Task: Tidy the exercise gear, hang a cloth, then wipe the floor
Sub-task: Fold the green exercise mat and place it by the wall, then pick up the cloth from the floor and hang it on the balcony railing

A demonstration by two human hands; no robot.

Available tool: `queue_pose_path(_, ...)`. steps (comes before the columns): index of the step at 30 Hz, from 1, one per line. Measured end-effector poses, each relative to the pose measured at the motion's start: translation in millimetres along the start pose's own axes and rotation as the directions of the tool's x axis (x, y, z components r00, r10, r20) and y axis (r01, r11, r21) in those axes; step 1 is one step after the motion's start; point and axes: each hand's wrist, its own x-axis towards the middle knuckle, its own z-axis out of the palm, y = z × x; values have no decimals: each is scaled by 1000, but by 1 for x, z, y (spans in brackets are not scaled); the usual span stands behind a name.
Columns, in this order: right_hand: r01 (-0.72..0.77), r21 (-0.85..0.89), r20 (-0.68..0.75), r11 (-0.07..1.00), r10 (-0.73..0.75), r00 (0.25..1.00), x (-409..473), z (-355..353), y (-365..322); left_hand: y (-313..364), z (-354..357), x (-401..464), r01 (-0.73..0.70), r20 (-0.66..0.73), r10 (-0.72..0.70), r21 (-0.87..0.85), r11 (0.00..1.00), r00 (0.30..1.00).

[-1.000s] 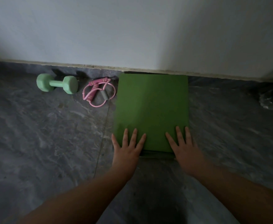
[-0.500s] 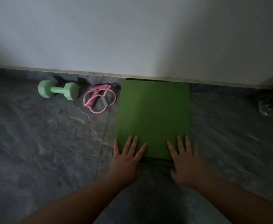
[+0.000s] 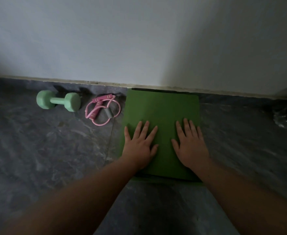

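Folded green mat [image 3: 163,109]: flat on the grey marbled floor [image 3: 37,150], far edge against the base of the white wall [image 3: 139,39]; a lower layer shows along its near edge.
Left hand [image 3: 139,145]: palm down on the mat's left half, fingers spread, grip open, holding nothing.
Right hand [image 3: 191,145]: palm down on the right half, fingers spread, grip open.
Mint-green dumbbell [image 3: 58,101]: on the floor, left, near the wall.
Pink resistance band [image 3: 102,110]: coiled between dumbbell and mat, just beside the mat.
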Motion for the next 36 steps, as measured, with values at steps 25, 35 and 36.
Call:
queue_pose_path(25,145,167,159,975,-171,972,-172,-316,-105,-18,-288,-259,246,107,-231,-158,956,967)
queue_pose_path(35,287,358,9,889,-311,950,-235,-653,-208,-66,-612,-423,374,-26,-400,-305,876,916)
queue_pose_path(36,299,359,-6,884,-318,948,-241,-680,-213,-69,-639,-436,371,-47,-404,-309,875,914)
